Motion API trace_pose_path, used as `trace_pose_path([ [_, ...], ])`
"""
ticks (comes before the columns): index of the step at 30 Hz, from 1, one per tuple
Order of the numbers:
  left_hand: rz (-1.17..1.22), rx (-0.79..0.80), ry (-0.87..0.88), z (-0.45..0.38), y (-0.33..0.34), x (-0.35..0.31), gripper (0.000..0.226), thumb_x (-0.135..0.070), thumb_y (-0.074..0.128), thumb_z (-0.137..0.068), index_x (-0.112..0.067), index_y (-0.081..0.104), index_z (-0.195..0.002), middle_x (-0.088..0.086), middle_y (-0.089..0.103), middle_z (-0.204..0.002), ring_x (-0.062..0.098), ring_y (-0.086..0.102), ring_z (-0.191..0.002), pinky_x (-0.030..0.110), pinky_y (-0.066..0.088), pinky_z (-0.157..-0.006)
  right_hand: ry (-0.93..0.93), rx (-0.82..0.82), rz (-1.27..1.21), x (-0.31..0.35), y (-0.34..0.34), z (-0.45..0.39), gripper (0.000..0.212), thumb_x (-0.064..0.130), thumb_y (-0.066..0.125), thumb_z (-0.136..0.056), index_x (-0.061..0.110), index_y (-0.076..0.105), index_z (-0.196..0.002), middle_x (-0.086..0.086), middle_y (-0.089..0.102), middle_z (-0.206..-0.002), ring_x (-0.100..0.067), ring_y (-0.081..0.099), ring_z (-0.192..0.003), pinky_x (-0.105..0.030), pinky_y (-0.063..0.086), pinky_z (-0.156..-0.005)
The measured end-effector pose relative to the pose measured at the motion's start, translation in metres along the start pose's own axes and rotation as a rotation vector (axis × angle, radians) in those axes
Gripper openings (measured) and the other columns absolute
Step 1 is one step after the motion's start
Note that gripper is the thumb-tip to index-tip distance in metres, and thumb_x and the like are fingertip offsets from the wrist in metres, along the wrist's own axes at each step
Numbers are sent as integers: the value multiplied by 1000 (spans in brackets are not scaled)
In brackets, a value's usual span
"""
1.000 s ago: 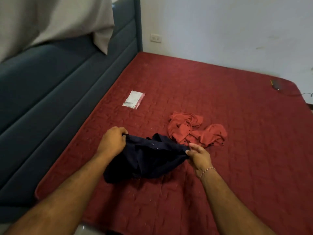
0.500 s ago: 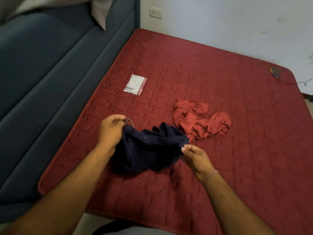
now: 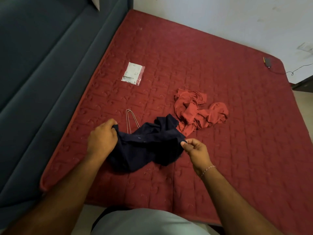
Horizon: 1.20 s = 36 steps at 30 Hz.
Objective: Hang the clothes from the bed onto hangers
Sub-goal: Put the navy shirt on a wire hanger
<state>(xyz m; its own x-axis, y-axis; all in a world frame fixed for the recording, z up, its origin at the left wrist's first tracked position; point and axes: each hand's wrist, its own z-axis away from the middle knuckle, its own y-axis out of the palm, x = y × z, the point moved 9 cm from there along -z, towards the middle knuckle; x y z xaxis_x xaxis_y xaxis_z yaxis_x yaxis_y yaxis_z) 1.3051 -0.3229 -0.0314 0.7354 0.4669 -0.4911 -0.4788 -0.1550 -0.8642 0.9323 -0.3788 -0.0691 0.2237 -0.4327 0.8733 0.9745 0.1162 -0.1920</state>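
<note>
stretched between both hands over the bed (image 3: 220,68), dark garment (image 3: 149,148): left hand (image 3: 101,141) grips one edge, right hand (image 3: 194,151) pinches the other. wire hanger (image 3: 129,119) partly hidden beneath; red garment (image 3: 198,111) just beyond.

A small flat packet (image 3: 133,73), white with a clear red-edged wrapper, lies on the red quilted cover, near the padded dark teal headboard (image 3: 42,68) that runs along the left. At the far right corner of the cover sits a small dark device (image 3: 267,61) with a yellow-tipped end, and a thin cable (image 3: 294,71) trails from it off the edge toward the wall. The white wall (image 3: 220,16) behind is scuffed and marked in places. A strip of pale floor (image 3: 303,116) shows at the right edge, below a dark piece of furniture too cropped to identify.
</note>
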Motion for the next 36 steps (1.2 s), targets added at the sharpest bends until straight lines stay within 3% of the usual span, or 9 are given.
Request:
trace_pose_path([
  [4, 707, 58, -46, 3, 0, -37, 35, 5, 61, -92, -29, 70, -88, -8, 69, -82, 13, 65, -79, 28, 53, -77, 1, 72, -382, 39, 32, 21, 6, 2, 61, -97, 6, 64, -95, -3, 74, -83, -9, 68, -73, -25, 56, -71],
  [6, 864, 149, 127, 18, -6, -74, 33, 12, 61, -92, -17, 75, -100, -6, 73, -96, 5, 68, -90, 17, 51, -85, 52, 97, -463, 47, 44, 28, 6, 3, 60, -97, 6, 66, -97, -6, 76, -89, -13, 71, -76, -25, 59, -69],
  [9, 502, 194, 204, 25, 16, -63, 35, 4, 63, -93, -12, 73, -123, -3, 75, -107, 13, 70, -99, 23, 52, -90, 263, 80, -277, 22, 56, 37, 10, 1, 64, -96, 7, 69, -89, -9, 72, -79, -15, 67, -61, -25, 55, -53],
  [12, 40, 190, 82, 20, 28, -17, 31, -6, 56, -91, -23, 72, -111, 12, 75, -95, 41, 70, -91, 45, 56, -75, 310, 54, -287, 10, 58, 39, 17, 3, 65, -96, 10, 68, -81, -8, 70, -74, -17, 64, -60, -25, 53, -51],
  [15, -65, 199, 65, 19, 29, -8, 28, -13, 57, -95, -31, 70, -113, 11, 75, -95, 43, 69, -88, 44, 54, -70, 264, 36, -298, 12, 55, 42, 21, 7, 65, -96, 15, 66, -77, -7, 66, -77, -18, 62, -66, -28, 53, -60],
  [20, 638, 298, -86, 25, 36, -24, 34, 5, 60, -94, -26, 73, -102, -10, 76, -92, 23, 74, -93, 39, 60, -87, 155, 124, -278, 36, 68, 55, 28, 3, 60, -99, 17, 65, -75, -3, 67, -76, -12, 61, -66, -32, 53, -59],
  [25, 1334, 436, -310, 55, 25, -79, 28, 4, 50, -99, -6, 74, -111, 11, 80, -100, 21, 77, -93, 27, 61, -79, 26, 158, -470, 73, 83, 66, 14, -6, 53, -99, 2, 61, -91, -7, 72, -83, -13, 67, -70, -26, 55, -62],
  [30, 1451, 588, -564, 80, 68, -74, 28, 4, 54, -100, 4, 68, -124, 21, 76, -108, 32, 75, -100, 35, 61, -84, -46, 130, -396, 79, 90, 68, 18, -3, 63, -95, 10, 68, -84, -7, 67, -76, -14, 61, -66, -32, 50, -64],
  [36, 1418, 596, -488, 87, 69, -64, 23, -6, 64, -98, -1, 71, -119, 21, 76, -112, 37, 73, -102, 45, 54, -95, -191, -27, -268, 81, 79, 71, 3, 10, 73, -81, 9, 71, -80, -13, 67, -77, -20, 59, -71, -34, 49, -68],
])
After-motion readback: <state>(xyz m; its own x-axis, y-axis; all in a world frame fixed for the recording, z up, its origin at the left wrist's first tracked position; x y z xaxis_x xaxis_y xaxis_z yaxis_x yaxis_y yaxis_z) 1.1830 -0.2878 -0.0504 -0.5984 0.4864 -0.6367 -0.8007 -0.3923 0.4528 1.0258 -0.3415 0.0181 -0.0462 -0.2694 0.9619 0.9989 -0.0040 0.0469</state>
